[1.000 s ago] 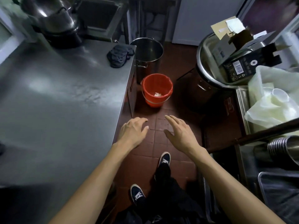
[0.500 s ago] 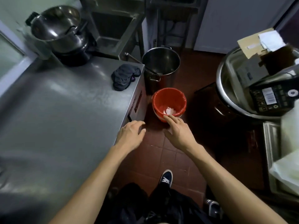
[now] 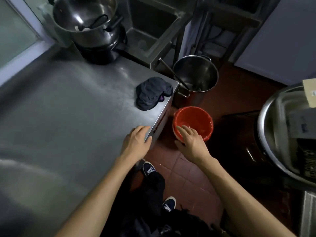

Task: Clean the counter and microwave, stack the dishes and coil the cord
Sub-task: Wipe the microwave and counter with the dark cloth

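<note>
The brushed steel tabletop [image 3: 59, 117] took up the whole left half of the frame, smooth and dull grey with a soft sheen and a sharp square corner near the middle. The floor [image 3: 186, 178] below was reddish square tile, kinda glossy. Far right edge had a big round shiny steel basin [image 3: 271, 134] with cardboard bits inside. Upper left, on the back of the tabletop, sat a stack of rounded metal pots [image 3: 89, 23], polished steel over a black base, and the top one had a black cord [image 3: 98, 21] lying loose in it. Just past the tabletop corner stood a tall cylindrical steel stockpot [image 3: 196, 77] on the floor, with a dark handle sticking out of it. In front of that, a round red plastic bucket [image 3: 193, 124]. A crumpled dark grey cloth [image 3: 152, 94], soft and wrinkly, lay right at the tabletop corner.

The left hand [image 3: 136, 142] rested at the tabletop edge, fingers loosely curled, holding nothing. The right hand [image 3: 191, 142] hovered flat and spread over the near rim of the bucket, empty too.
</note>
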A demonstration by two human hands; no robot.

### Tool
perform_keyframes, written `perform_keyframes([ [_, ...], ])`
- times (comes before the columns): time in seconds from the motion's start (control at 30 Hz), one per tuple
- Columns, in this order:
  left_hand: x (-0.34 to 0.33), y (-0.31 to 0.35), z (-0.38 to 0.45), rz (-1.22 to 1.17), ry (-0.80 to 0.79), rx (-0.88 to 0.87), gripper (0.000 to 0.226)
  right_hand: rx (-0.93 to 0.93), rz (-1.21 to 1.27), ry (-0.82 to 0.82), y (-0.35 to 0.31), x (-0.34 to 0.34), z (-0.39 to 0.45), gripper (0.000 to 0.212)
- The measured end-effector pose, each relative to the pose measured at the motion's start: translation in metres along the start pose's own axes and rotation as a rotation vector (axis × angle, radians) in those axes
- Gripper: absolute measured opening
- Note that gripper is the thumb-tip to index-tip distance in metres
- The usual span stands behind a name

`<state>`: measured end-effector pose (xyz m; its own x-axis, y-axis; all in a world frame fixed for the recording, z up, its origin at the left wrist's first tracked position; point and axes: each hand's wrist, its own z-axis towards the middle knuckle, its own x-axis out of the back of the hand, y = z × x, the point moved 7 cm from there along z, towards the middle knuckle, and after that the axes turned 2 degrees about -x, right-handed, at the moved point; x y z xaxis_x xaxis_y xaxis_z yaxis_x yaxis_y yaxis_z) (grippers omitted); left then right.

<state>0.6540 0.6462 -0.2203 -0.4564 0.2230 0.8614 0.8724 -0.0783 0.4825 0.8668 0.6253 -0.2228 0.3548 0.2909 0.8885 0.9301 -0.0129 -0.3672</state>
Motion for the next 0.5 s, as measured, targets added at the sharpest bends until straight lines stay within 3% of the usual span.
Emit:
perform_keyframes([
  [0.17, 0.015, -0.017, 0.063, -0.028, 0.067, -0.001, 0.045, 0.022, -0.062, -0.028, -0.014, 0.016, 0.071, 0.065],
  [0.5, 0.025, -0.041, 0.137, -0.029, 0.047, 0.081, 0.059, 0.136, -0.132, -0.101, -0.039, 0.033, 0.176, 0.069],
])
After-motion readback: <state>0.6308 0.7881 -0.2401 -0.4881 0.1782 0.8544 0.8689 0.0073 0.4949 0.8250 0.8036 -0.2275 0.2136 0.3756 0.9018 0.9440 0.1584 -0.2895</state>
